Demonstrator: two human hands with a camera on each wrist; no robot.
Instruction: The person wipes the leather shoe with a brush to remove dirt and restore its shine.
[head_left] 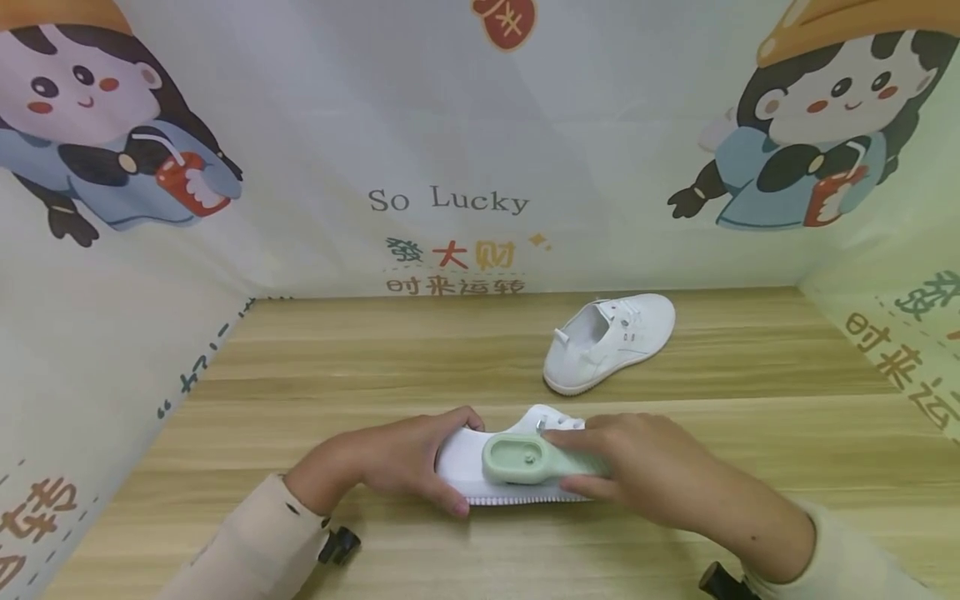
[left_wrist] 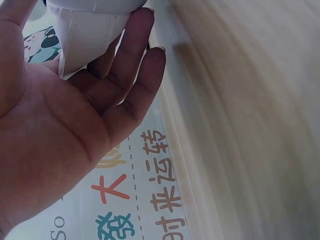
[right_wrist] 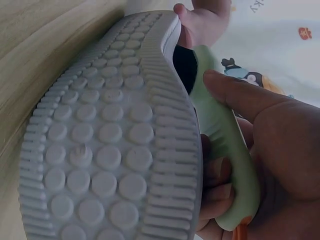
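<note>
Left hand [head_left: 408, 457] in play, fingers curled round the heel of a white shoe [head_left: 463, 468]; the shoe sits between both hands, tipped so its sole faces the person. Right hand [head_left: 645, 468], fingers wrapped about the handle of a pale green brush [head_left: 545, 460], its head against the shoe's side! The shoe looks light, its smooth upper soft enough to dent, so the heel seems a sound hold. Ridged edge, round studs underneath; rounded, plastic-looking handle, perhaps slippery. Beyond the right fingers, a second shoe [head_left: 630, 337] stands upright on the wood-grained tabletop [head_left: 337, 358].
</note>
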